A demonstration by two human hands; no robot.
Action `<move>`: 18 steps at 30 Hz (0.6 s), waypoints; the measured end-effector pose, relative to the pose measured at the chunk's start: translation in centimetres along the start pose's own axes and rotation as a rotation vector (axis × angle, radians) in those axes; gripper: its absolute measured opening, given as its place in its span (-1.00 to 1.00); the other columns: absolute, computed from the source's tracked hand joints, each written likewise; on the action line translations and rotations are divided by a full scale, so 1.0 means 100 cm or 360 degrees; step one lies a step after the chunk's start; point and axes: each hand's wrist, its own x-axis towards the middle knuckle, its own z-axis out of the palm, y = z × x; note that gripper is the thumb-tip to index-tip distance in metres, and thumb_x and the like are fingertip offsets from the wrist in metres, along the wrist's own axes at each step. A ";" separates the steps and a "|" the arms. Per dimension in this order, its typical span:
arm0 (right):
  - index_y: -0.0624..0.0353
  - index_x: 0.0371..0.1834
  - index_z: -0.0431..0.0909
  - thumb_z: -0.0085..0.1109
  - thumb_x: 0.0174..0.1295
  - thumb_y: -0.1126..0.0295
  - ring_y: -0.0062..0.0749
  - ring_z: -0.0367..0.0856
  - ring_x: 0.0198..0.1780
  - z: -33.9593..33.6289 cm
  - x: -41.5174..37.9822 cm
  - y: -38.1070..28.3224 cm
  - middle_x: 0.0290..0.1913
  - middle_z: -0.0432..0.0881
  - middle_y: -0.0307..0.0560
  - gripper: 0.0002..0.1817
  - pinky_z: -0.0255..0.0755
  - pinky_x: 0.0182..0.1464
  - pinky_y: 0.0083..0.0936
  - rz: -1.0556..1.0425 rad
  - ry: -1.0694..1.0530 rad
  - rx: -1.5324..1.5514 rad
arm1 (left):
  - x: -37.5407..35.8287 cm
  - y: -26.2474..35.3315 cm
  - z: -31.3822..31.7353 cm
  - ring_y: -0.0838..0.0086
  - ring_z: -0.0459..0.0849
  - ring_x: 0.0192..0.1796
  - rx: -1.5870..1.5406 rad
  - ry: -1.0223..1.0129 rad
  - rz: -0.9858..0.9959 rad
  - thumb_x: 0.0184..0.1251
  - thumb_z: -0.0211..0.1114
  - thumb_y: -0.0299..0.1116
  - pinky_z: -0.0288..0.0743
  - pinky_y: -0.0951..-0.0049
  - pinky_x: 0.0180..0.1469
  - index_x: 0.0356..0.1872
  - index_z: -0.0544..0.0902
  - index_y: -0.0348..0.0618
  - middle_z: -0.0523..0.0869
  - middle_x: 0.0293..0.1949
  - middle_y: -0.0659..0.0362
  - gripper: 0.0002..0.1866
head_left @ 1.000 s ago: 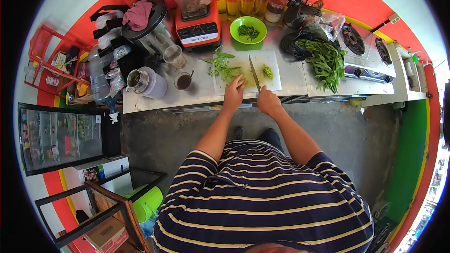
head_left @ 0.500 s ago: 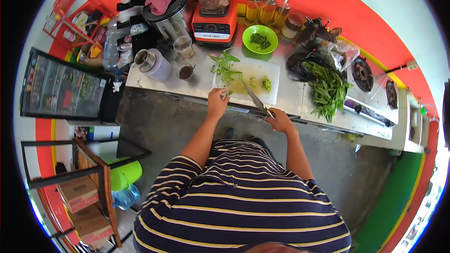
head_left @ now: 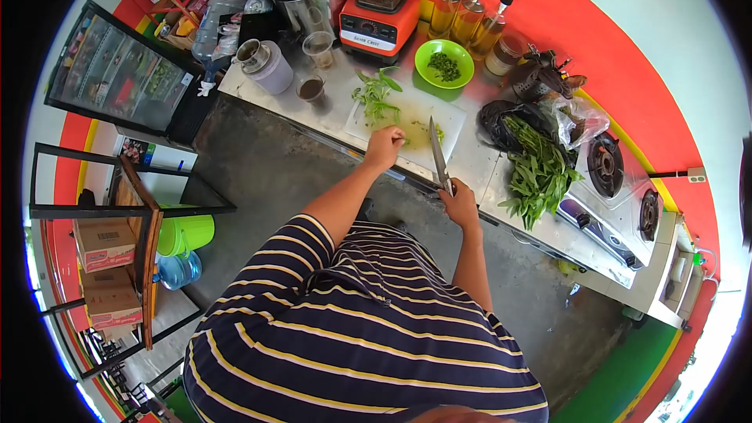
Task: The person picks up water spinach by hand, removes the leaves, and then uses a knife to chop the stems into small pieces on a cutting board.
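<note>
My right hand (head_left: 459,202) grips a knife (head_left: 439,155) at the counter's front edge, its blade pointing away from me over a white cutting board (head_left: 450,114). Over the board's front edge is my left hand (head_left: 385,147), fingers curled together; what they hold, if anything, is too small to make out. Leafy green stems (head_left: 377,98) lie on the board's left part. Small chopped green bits show beside the blade, partly hidden by it. Behind the board stands a lime-green bowl (head_left: 423,77) with chopped greens (head_left: 445,67) inside.
A red blender (head_left: 380,23) and several pump bottles (head_left: 468,16) line the back wall. At left stand a cup of dark liquid (head_left: 311,90) and a metal-topped container (head_left: 269,69). To the right are a leafy green bunch (head_left: 540,176) and a gas stove (head_left: 627,188).
The view has turned and shifted. My left hand has moved right and farther over the board. The knife blade has swung from leaning left to pointing nearly straight away from me.
</note>
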 end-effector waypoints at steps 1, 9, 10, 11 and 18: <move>0.33 -0.04 0.63 0.35 0.23 0.34 -0.15 0.69 -0.57 -0.003 -0.002 0.000 -0.46 0.67 0.14 -0.68 0.52 -0.43 -0.24 -0.0003 0.0004 0.0005 | 0.003 0.006 0.005 0.29 0.81 -0.14 -0.0098 -0.0044 -0.0019 0.33 0.38 -0.53 0.63 0.33 -0.09 -0.08 0.70 -0.30 0.82 -0.20 -0.02 -0.82; 0.32 -0.06 0.65 0.37 0.21 0.34 -0.22 0.66 -0.58 -0.022 -0.006 0.006 -0.52 0.66 0.08 -0.68 0.46 -0.42 -0.28 -0.0081 0.0320 -0.0005 | 0.029 0.001 0.022 0.32 0.81 -0.12 -0.0334 -0.0301 0.0110 0.37 0.35 -0.55 0.63 0.36 -0.04 -0.04 0.67 -0.29 0.82 -0.19 0.00 -0.82; 0.30 -0.08 0.67 0.38 0.18 0.32 -0.22 0.65 -0.55 -0.025 -0.010 0.000 -0.54 0.65 0.06 -0.69 0.45 -0.38 -0.27 0.0017 0.0324 0.0048 | 0.033 -0.004 0.019 0.28 0.80 -0.12 -0.0305 -0.0214 0.0176 0.30 0.34 -0.59 0.62 0.34 -0.03 -0.06 0.68 -0.27 0.81 -0.19 0.00 -0.80; 0.30 -0.08 0.67 0.38 0.18 0.32 -0.22 0.65 -0.55 -0.024 -0.010 0.000 -0.54 0.65 0.06 -0.69 0.45 -0.38 -0.27 0.0031 0.0344 0.0064 | 0.035 -0.010 0.015 0.24 0.79 -0.12 -0.0280 -0.0128 0.0236 0.24 0.33 -0.62 0.62 0.32 -0.03 -0.08 0.70 -0.26 0.81 -0.19 -0.01 -0.77; 0.19 -0.01 0.74 0.47 0.09 0.29 -0.12 0.69 -0.39 -0.010 -0.007 -0.008 -0.40 0.74 0.09 -0.61 0.50 -0.24 -0.26 0.0074 0.0177 -0.0129 | 0.054 -0.037 -0.050 0.05 0.64 0.02 0.0402 0.0359 0.0485 0.10 0.35 -0.64 0.49 0.12 0.16 -0.05 0.68 -0.14 0.70 -0.06 -0.01 -0.66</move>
